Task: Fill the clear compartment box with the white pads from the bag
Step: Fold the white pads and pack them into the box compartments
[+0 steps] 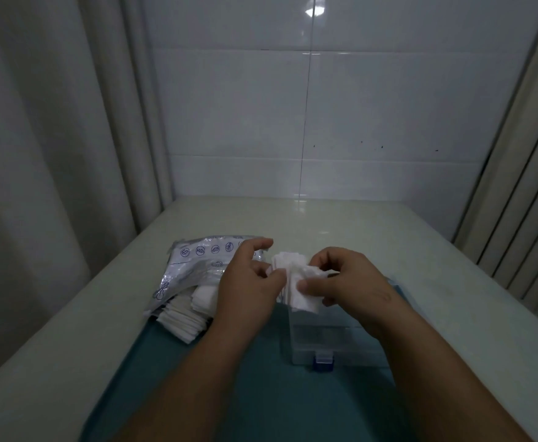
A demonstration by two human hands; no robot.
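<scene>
Head view looks down on a pale, glossy counter (452, 298) set against a white tiled wall (357, 106), which carries a bright light reflection near 12 o'clock. Grey curtains (38, 122) hang at both sides of the counter. A teal mat (261, 393) covers the near middle of the counter.

Both hands meet at the centre over the mat. The right hand (347, 279) grips a bundle of white pads (299, 282), its fingers (325, 260) curled over the top and its thumb pressed on the near face. The left hand (245, 282) pinches the bundle's left edge with its thumb, forefinger stretched out past it.

The clear compartment box (331, 342) sits on the mat at 5 o'clock from the bundle, directly under it, with a blue latch (323, 362) on its near side. Whether any pads lie inside cannot be told.

At 9 o'clock from the hands lies the bag (194, 266), silvery with blue printed icons, partly on the mat. Loose pads (185, 317) spill from its near end in a fanned pile.
</scene>
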